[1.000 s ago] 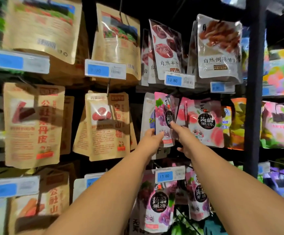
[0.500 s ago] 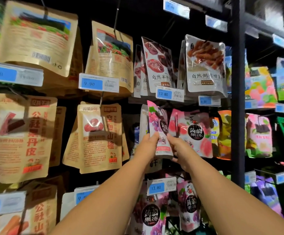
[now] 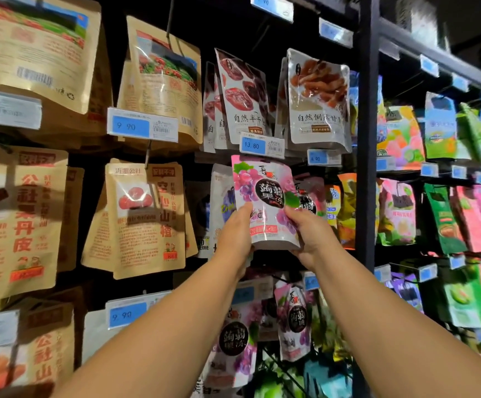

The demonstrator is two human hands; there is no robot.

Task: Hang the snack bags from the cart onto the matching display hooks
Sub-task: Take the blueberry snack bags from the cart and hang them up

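1. Pink and purple with grapes on it, the jelly snack bag (image 3: 263, 201) is held up in front of the rack, just under the 13.80 price tag (image 3: 261, 146).
2. Its top edge sits right by that tag. I cannot see the hook or the hole in the bag, so I cannot tell if it is hung yet.
3. It looks light and soft, with a shiny, slippery skin that can bend and crinkle. Its flat bottom corners look like the best place to hold it, while the top stays free for the hook.
4. My left hand (image 3: 235, 235) pinches the bottom left side, thumb on the front and fingers curled behind.
5. My right hand (image 3: 309, 232) grips the bottom right corner the same way. Both hands are closed on the bag.
6. Both arms reach up and forward, close together, wrists tipped up.
7. Behind the bag hang more pink jelly bags (image 3: 309, 193), touching it. More grape bags (image 3: 235, 340) hang lower down.
8. Brown paper bags (image 3: 147, 219) hang to the left.
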